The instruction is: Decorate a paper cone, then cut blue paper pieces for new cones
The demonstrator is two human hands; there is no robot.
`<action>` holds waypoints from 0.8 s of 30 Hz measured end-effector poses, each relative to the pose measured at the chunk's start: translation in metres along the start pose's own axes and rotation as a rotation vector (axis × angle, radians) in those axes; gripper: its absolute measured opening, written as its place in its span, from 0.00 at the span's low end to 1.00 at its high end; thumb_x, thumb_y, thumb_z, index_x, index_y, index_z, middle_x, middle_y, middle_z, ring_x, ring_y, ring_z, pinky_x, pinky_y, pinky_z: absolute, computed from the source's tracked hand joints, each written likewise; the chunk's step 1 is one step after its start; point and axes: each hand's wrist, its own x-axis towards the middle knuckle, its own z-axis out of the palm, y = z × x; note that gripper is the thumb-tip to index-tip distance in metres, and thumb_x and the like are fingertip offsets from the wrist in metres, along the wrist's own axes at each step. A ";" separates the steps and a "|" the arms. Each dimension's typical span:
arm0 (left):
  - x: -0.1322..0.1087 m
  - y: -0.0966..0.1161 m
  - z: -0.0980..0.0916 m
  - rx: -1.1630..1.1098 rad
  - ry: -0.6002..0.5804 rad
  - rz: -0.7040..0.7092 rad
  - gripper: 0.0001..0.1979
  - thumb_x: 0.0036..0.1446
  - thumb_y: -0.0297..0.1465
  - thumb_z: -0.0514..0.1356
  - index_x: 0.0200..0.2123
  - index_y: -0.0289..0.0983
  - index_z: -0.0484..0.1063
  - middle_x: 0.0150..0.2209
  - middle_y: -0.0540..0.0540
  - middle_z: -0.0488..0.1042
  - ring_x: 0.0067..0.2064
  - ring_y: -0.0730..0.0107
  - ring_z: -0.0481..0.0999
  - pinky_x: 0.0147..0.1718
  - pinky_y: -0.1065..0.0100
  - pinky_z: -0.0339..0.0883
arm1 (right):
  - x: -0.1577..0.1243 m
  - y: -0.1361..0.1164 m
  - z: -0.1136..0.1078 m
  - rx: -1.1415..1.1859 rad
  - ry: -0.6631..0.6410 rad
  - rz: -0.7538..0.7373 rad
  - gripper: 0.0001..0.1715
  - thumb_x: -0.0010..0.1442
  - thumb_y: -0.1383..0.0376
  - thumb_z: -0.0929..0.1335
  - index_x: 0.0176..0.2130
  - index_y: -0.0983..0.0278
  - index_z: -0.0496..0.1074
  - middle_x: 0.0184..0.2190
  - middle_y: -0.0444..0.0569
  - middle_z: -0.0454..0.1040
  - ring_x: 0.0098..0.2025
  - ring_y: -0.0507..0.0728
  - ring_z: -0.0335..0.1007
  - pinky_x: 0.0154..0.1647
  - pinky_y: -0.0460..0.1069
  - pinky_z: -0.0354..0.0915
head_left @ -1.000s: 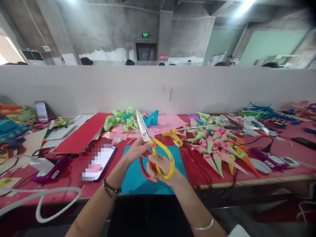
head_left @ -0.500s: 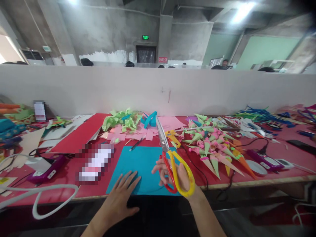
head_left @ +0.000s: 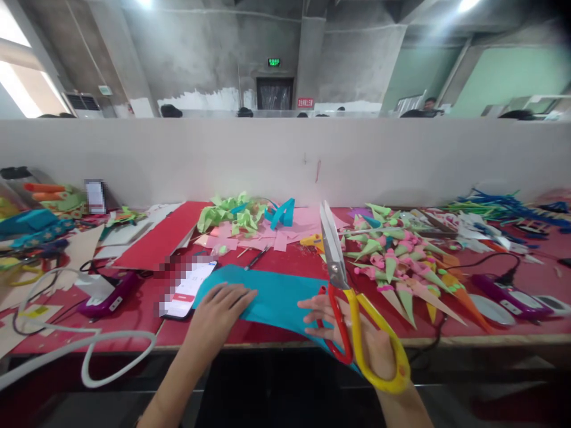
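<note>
Scissors (head_left: 345,291) in right hand (head_left: 357,333); left hand (head_left: 218,309) presses teal sheet (head_left: 276,297).

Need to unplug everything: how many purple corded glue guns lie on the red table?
2. One purple glue gun lies left of the white-screened phone, near the left hand; the other purple glue gun right of the green and pink paper cones. Clutter may hide more.

L hand (head_left: 220,309) bare, R hand (head_left: 377,351) bare. Both forearms bare too, uncovered right down to btm edge of shot. Wrists too blurred for detail.
</note>
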 end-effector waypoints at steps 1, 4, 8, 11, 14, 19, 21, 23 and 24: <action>0.004 -0.002 -0.005 0.030 0.057 0.009 0.19 0.57 0.26 0.47 0.49 0.44 0.66 0.43 0.46 0.74 0.46 0.64 0.71 0.49 0.58 0.59 | -0.001 0.001 0.001 -0.009 0.008 0.009 0.37 0.45 0.39 0.62 0.46 0.60 0.67 0.48 0.59 0.66 0.46 0.65 0.64 0.45 0.62 0.61; 0.012 -0.007 -0.019 0.117 0.227 0.032 0.19 0.58 0.27 0.46 0.50 0.46 0.65 0.40 0.47 0.75 0.45 0.65 0.71 0.50 0.59 0.55 | -0.001 0.005 0.006 -0.017 0.052 0.020 0.32 0.47 0.40 0.61 0.41 0.60 0.67 0.41 0.56 0.69 0.40 0.62 0.67 0.39 0.58 0.65; 0.014 -0.015 -0.030 0.200 0.407 0.009 0.19 0.57 0.26 0.47 0.51 0.47 0.64 0.38 0.47 0.76 0.43 0.66 0.72 0.48 0.61 0.55 | -0.006 0.006 0.006 -0.103 0.047 0.015 0.28 0.47 0.40 0.61 0.32 0.60 0.65 0.33 0.53 0.69 0.34 0.60 0.67 0.32 0.55 0.65; 0.018 -0.026 -0.030 0.243 0.462 -0.065 0.19 0.57 0.31 0.49 0.52 0.42 0.61 0.36 0.45 0.76 0.40 0.63 0.72 0.44 0.61 0.56 | -0.014 0.006 0.003 -0.187 0.002 0.061 0.30 0.48 0.38 0.57 0.31 0.61 0.65 0.34 0.56 0.71 0.37 0.63 0.68 0.35 0.57 0.63; 0.028 -0.037 -0.030 0.284 0.480 -0.130 0.18 0.55 0.35 0.52 0.50 0.42 0.64 0.34 0.45 0.76 0.38 0.61 0.71 0.41 0.62 0.57 | -0.021 0.008 0.006 -0.214 0.004 0.098 0.34 0.50 0.38 0.54 0.34 0.62 0.68 0.35 0.58 0.72 0.37 0.63 0.69 0.35 0.58 0.64; 0.041 -0.038 -0.041 0.291 0.699 -0.171 0.12 0.53 0.33 0.55 0.41 0.45 0.71 0.33 0.45 0.74 0.36 0.61 0.70 0.39 0.60 0.58 | -0.019 0.021 0.014 -0.185 -0.060 0.094 0.36 0.52 0.40 0.54 0.46 0.60 0.67 0.43 0.59 0.71 0.44 0.64 0.67 0.37 0.58 0.65; 0.041 -0.030 -0.044 0.209 0.803 -0.143 0.13 0.52 0.31 0.56 0.42 0.46 0.71 0.33 0.45 0.72 0.35 0.61 0.70 0.38 0.59 0.59 | -0.013 0.030 0.015 -0.140 -0.055 0.102 0.38 0.50 0.39 0.55 0.47 0.60 0.67 0.43 0.59 0.71 0.45 0.65 0.67 0.37 0.58 0.66; 0.035 -0.018 -0.044 0.092 0.834 -0.097 0.16 0.52 0.28 0.56 0.44 0.49 0.70 0.33 0.46 0.71 0.34 0.64 0.70 0.37 0.60 0.60 | -0.007 0.038 0.015 -0.087 0.018 0.106 0.38 0.50 0.39 0.56 0.46 0.60 0.68 0.41 0.58 0.72 0.43 0.65 0.68 0.36 0.57 0.67; 0.029 -0.012 -0.043 0.041 0.834 -0.077 0.17 0.52 0.26 0.55 0.44 0.50 0.69 0.33 0.47 0.70 0.34 0.65 0.70 0.36 0.60 0.60 | -0.003 0.041 0.015 -0.056 0.069 0.094 0.38 0.50 0.39 0.55 0.46 0.61 0.69 0.40 0.58 0.73 0.42 0.65 0.69 0.36 0.56 0.67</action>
